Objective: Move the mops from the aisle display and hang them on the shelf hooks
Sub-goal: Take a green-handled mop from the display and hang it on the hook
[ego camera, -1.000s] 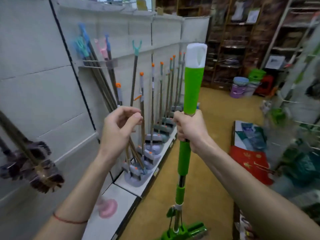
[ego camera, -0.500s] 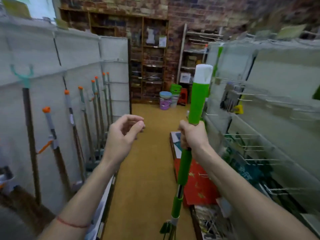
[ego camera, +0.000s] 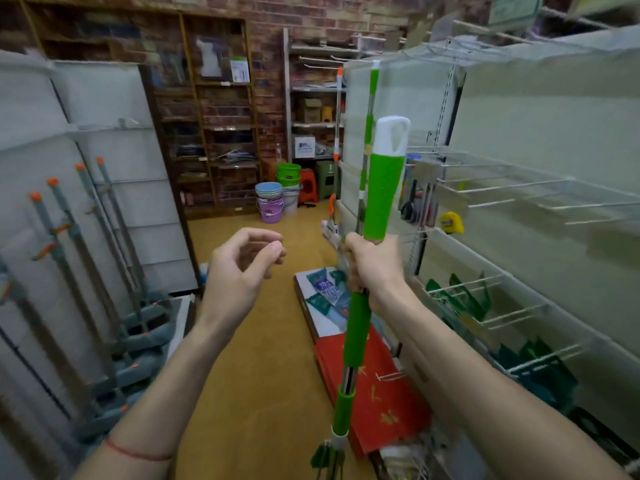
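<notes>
I see the mop [ego camera: 383,195] with its bright green grip, white cap and silvery pole, grey mops [ego camera: 104,244] tipped orange, a purple bucket [ego camera: 270,210] beside stacked green ones [ego camera: 288,173], a red mat [ego camera: 382,389] with gold marks, an ochre floor [ego camera: 249,375] and a red-brown brick wall [ego camera: 311,15].

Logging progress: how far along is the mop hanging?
Done: one green mop seems to hang already on the right shelf. In hand: the right hand grips another green mop; the left hand holds nothing. Left: hang it; grey mops still stand left.
</notes>
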{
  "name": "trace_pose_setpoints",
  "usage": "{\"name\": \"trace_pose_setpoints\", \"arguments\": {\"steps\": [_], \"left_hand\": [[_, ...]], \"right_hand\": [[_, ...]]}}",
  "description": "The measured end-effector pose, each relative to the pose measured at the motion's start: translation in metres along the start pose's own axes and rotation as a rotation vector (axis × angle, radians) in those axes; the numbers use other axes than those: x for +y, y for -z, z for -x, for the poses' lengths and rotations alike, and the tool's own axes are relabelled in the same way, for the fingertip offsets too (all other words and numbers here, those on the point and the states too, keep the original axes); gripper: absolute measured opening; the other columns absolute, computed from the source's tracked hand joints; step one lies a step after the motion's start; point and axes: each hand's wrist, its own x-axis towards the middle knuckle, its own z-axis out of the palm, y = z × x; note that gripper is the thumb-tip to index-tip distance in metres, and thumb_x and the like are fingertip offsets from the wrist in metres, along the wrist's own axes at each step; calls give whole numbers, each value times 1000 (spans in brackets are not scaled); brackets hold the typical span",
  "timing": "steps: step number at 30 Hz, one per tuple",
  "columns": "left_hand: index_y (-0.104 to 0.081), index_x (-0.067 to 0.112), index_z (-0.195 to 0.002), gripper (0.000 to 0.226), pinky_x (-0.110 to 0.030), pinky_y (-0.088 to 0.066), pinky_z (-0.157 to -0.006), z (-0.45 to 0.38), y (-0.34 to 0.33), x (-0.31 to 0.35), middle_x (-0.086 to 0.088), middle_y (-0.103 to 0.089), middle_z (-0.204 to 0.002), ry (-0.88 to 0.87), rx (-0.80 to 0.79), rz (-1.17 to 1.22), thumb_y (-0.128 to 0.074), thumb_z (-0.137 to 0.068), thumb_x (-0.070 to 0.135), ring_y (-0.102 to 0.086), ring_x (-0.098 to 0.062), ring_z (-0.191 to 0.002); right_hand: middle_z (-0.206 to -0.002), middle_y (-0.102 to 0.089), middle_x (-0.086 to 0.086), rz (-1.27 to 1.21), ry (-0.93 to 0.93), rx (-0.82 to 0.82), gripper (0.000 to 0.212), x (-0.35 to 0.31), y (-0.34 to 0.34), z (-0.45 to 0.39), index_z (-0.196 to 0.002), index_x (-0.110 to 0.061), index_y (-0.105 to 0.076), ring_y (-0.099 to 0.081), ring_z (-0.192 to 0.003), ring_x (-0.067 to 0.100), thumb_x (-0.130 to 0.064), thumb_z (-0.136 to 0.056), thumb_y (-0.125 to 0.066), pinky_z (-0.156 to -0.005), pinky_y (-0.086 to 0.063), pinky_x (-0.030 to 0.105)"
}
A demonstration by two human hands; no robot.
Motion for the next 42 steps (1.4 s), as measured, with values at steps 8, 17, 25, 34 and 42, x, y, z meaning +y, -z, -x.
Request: {"name": "trace_pose_setpoints", "arguments": {"steps": [8, 17, 25, 34, 42], "left_hand": [[-71, 24, -105, 10, -25, -60, -75, -142, -28, -68, 6, -76, -97, 10, 9, -39, -64, -101, 19, -73, -13, -92], [-72, 19, -107, 10, -33, -59, -75, -287, -41, -166, -2, -77, -95, 11, -49, 11, -65, -100, 19, -73, -18, -92], [-73, 15, -103, 9, -27, -57, -70, -434, -40, -274, -4, -78, -92, 59, -171, 153, -65, -99, 13, -74, -15, -87], [-73, 13, -102, 9, -23, -57, -71, -593, -77, -367, -5, -78, -93, 54, -354, 299, -64, -99, 10, -75, -17, -87], [-73, 14, -103, 9, -26, -58, -74, -722, -144, -430, -4, -78, -93, 24, -490, 351, -65, -100, 13, -75, -15, -90]], "right_hand": [[-40, -37, -1, 46, 4, -3, 25, 9, -39, -169, -65, -17, -46, -32, -29, 14, -10, -86, -58, -41, -29, 24], [-41, -35, -2, 49, 3, 66, 34, 28, -86, -320, -62, -20, -41, -30, -29, 13, -3, -87, -57, -41, -26, 25], [-37, -29, -6, 65, 20, 230, 44, 38, -134, -448, -56, -24, -34, -25, -27, 12, -1, -87, -57, -43, -23, 22], [-39, -29, -6, 76, 74, 432, 44, 26, -163, -576, -60, -22, -35, -26, -29, 11, 1, -90, -56, -38, -24, 20], [-37, -30, -4, 104, 148, 508, 50, 39, -170, -704, -52, -22, -35, -27, -28, 13, 0, -91, -57, -40, -26, 22]]}}
